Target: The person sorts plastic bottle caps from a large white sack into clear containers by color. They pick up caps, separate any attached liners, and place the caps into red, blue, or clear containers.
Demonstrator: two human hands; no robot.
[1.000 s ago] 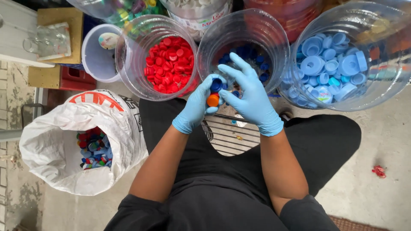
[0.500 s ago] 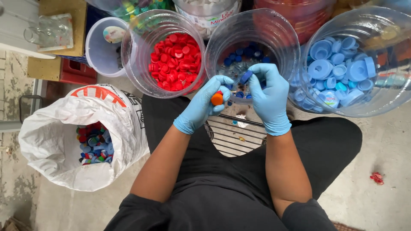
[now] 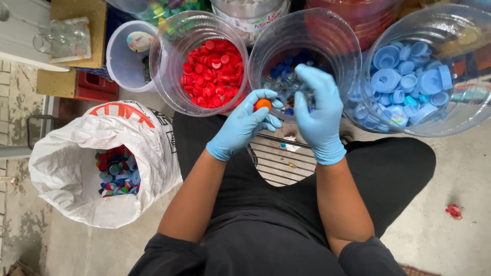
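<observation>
This looks like an informal recycling sorting spot, set up on a bare concrete floor [image 3: 440, 230]. Around the jar of red caps [image 3: 212, 71] stand more clear tubs, each holding 1 colour: dark blue [image 3: 286, 76] just right, light blue [image 3: 409, 76] beyond. Left and below, a white sack [image 3: 102, 163] holds mixed caps.

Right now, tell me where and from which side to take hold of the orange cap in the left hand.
Pinch the orange cap across its round rim, coming from above and the right. The left hand cups it from below and the left, fingertips around its lower edge, so only the top and the right side, facing the right hand, are exposed.
</observation>
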